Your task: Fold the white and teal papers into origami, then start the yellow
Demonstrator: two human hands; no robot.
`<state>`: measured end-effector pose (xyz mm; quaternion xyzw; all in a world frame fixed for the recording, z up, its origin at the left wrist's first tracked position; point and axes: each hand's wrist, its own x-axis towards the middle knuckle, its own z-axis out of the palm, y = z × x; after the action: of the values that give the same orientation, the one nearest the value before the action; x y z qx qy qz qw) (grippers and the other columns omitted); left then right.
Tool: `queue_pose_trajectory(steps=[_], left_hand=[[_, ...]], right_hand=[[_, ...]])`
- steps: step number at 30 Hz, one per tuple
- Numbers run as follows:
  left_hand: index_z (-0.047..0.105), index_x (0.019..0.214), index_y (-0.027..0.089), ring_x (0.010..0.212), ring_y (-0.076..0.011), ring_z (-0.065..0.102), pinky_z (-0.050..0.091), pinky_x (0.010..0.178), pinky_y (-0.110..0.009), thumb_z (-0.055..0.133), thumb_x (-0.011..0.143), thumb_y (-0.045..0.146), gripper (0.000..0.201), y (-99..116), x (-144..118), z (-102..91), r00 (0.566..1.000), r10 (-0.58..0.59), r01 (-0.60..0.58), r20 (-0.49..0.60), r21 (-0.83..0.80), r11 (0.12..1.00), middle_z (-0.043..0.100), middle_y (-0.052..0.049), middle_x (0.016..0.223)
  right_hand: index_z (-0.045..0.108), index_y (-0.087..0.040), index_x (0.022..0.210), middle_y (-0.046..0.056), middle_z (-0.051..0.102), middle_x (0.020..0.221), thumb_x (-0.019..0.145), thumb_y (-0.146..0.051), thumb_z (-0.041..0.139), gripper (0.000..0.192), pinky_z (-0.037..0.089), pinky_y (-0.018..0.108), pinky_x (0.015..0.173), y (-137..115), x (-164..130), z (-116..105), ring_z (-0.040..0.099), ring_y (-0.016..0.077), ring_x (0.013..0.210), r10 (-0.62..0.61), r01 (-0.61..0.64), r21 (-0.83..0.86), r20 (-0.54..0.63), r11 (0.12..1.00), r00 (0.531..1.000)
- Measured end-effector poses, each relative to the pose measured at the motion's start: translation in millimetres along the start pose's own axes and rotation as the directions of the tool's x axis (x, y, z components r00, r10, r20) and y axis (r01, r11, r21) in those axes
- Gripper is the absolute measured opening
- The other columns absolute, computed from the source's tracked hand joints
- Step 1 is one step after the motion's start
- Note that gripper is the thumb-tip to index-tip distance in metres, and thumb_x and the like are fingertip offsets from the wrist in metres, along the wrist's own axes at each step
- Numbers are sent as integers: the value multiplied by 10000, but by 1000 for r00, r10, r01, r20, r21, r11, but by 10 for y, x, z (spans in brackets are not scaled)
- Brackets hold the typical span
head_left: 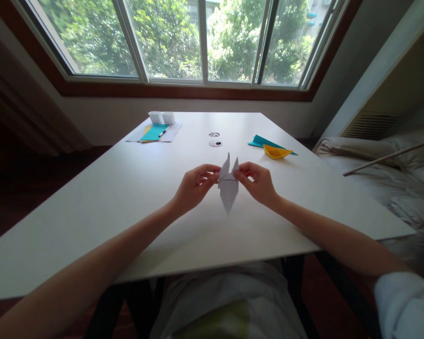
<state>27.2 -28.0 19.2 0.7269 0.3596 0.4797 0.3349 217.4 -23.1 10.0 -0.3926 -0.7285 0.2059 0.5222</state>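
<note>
Left forearm (38, 301) cut off; pen (161, 133) tiny

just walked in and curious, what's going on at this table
A person seated at a white table holds a folded white paper piece above it with both hands. The left hand pinches its left side and the right hand its right, two pointed flaps sticking up between them. Farther right lie a yellow folded paper and a teal one. At the far left, a teal sheet sits on white paper.
</note>
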Motion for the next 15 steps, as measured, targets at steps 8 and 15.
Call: queue_pose_trajectory(steps=[8, 15], left_hand=[[479, 1100, 200, 770, -145, 591, 498, 630, -262, 631, 713, 268, 421, -122, -18, -32, 986, -69, 70, 153, -2, 998, 558, -50, 954], [347, 1208, 230, 821, -158, 576, 467, 663, -265, 622, 726, 261, 556, -207, -22, 9, 972, -55, 48, 226, 36, 998, 587, -41, 917]], right_hand=[[604, -189, 822, 8, 629, 741, 781, -352, 579, 170, 482, 266, 629, 123, 35, 6, 579, 127, 677, 42, -40, 135, -11, 990, 999], [616, -191, 806, 13, 627, 738, 788, -277, 575, 97, 457, 250, 581, 93, 13, -12, 561, 121, 659, -86, 90, -24, 136, 996, 987]])
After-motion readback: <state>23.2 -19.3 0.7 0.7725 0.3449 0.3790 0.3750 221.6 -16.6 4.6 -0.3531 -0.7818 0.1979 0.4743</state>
